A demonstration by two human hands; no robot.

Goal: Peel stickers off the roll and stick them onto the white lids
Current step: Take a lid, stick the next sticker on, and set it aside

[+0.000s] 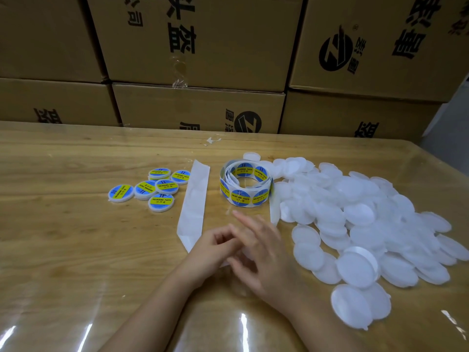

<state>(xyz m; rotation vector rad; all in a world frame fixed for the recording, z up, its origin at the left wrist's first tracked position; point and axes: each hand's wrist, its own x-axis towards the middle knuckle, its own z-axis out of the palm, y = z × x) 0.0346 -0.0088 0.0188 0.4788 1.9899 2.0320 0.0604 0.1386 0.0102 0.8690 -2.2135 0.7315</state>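
Left hand (217, 241), right hand (262, 250), grip blurred

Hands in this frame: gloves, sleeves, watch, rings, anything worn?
Nothing worn that shows. The left hand and right hand have no gloves. Both forearms are uncovered down to the frame edge: no sleeves, watch or wristband. No rings show, but the fingers are motion-blurred, so a thin one cannot be ruled out.

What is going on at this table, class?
A person's left hand and right hand meet over the end of the white paper backing strip; what they hold is blurred. Six round white lids with blue-and-yellow stickers lie left, the sticker roll sits centre, and a pile of bare white plastic lids waits right.
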